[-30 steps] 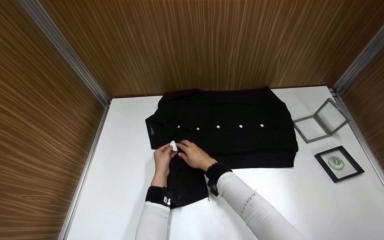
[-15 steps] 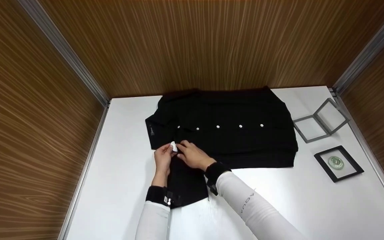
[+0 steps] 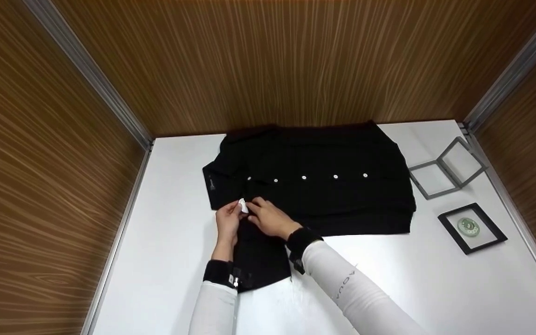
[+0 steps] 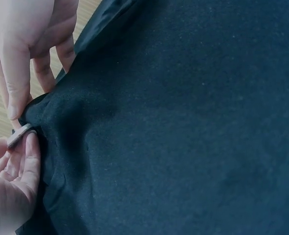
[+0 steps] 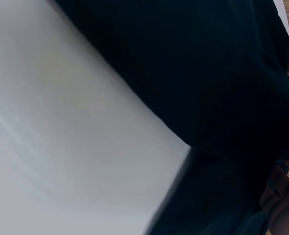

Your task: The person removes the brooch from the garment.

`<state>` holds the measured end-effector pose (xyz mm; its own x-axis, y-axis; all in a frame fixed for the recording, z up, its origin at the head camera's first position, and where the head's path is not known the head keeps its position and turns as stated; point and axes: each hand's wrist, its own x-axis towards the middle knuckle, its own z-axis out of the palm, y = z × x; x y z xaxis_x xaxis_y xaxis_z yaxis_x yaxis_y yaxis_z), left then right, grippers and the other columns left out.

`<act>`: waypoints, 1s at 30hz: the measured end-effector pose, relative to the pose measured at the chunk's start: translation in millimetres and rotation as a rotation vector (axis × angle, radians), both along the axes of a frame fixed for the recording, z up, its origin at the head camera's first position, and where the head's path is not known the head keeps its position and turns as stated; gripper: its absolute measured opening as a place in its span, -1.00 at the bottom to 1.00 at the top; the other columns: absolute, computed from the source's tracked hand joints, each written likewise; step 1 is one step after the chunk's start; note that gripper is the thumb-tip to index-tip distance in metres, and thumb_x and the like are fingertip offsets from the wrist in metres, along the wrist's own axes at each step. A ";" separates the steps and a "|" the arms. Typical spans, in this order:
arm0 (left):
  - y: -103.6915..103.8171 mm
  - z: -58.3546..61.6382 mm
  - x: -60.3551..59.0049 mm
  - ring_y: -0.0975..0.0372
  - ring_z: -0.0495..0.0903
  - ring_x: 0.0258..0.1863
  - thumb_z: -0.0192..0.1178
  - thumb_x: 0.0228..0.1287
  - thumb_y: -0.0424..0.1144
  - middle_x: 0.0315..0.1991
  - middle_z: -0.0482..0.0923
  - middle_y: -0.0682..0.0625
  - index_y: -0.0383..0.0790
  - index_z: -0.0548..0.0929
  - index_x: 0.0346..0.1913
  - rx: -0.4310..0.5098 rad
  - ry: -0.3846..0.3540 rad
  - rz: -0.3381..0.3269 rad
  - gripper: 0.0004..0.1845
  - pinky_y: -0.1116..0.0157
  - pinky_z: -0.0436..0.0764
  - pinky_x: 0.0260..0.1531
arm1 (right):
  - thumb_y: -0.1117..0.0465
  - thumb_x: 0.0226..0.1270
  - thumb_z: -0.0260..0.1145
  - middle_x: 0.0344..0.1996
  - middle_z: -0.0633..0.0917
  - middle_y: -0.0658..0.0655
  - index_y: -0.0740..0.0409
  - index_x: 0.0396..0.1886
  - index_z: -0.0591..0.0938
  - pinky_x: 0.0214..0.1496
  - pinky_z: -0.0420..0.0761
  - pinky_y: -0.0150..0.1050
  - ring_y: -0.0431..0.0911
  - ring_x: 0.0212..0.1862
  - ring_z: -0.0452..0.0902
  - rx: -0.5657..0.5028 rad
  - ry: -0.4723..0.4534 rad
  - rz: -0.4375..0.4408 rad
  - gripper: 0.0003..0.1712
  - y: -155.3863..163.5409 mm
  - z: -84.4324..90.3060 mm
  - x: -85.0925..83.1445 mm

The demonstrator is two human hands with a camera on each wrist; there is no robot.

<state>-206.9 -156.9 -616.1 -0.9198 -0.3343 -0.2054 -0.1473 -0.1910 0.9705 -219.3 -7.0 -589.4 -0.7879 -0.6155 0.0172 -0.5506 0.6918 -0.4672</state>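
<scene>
white table (image 3: 170, 195) | far right corner: grey two-panel frame (image 3: 449, 174), opened | nearer, apart: black square frame (image 3: 455, 235), round green disc (image 3: 468, 227) inside its border | wood-grain walls (image 3: 296, 60), grey metal corner posts (image 3: 86, 70)

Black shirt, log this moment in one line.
left hand: pinching white piece | right hand: touching black shirt | black frame: right of shirt, green disc inside

The left arm (image 3: 213, 307) reaches almost straight ahead, the left hand (image 3: 227, 223) pinching between thumb and finger; the right arm (image 3: 358, 284) slants in from the right, the right hand (image 3: 272, 219) back up and pinching too, fingertips nearly meeting the left's
</scene>
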 end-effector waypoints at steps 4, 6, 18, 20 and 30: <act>0.6 -0.8 -0.4 0.12 0.64 -0.18 0.07 0.44 -0.46 -0.03 0.60 -0.35 -0.63 0.54 0.10 -0.007 -0.003 0.000 -0.70 0.31 0.65 -0.21 | 0.09 0.54 0.11 0.25 0.43 0.17 0.13 0.42 0.40 0.21 0.48 -0.07 0.08 0.20 0.43 -0.017 -0.021 -0.009 -0.47 0.6 -2.7 0.5; 1.6 -1.0 -0.6 0.10 0.64 -0.16 0.07 0.45 -0.45 -0.03 0.60 -0.35 -0.63 0.54 0.11 -0.018 0.004 0.000 -0.69 0.30 0.65 -0.18 | 0.10 0.54 0.10 0.27 0.42 0.18 0.14 0.44 0.36 0.22 0.47 -0.06 0.09 0.22 0.42 -0.026 -0.027 -0.013 -0.46 1.1 -4.3 0.3; 12.8 -0.1 -2.9 0.09 0.63 -0.14 0.21 0.31 -0.46 -0.08 0.64 -0.28 -0.52 0.59 0.10 -0.267 0.015 -0.038 -0.67 0.32 0.62 -0.16 | 0.30 0.52 0.07 0.27 0.42 0.35 0.42 0.43 0.25 0.36 0.31 -0.03 0.19 0.31 0.34 -0.176 -0.145 -0.033 -0.43 5.7 -6.6 3.4; 13.1 -0.8 -3.0 0.08 0.65 -0.15 0.23 0.29 -0.44 -0.12 0.66 -0.25 -0.49 0.63 0.05 -0.322 0.005 -0.016 -0.71 0.32 0.63 -0.19 | 0.24 0.53 0.08 0.28 0.40 0.34 0.40 0.44 0.25 0.35 0.32 0.01 0.20 0.31 0.33 -0.131 -0.162 -0.056 -0.42 6.2 -5.2 4.0; 6.2 -7.3 -2.0 0.11 0.71 -0.27 0.30 0.24 -0.39 -0.27 0.73 -0.14 -0.36 0.73 -0.11 -0.687 0.074 0.012 -0.81 0.18 0.66 -0.23 | -0.12 0.43 0.19 0.37 0.33 0.23 0.08 0.42 0.40 0.32 0.25 0.14 0.15 0.39 0.20 0.191 -0.093 -0.159 -0.33 22.3 -6.4 9.5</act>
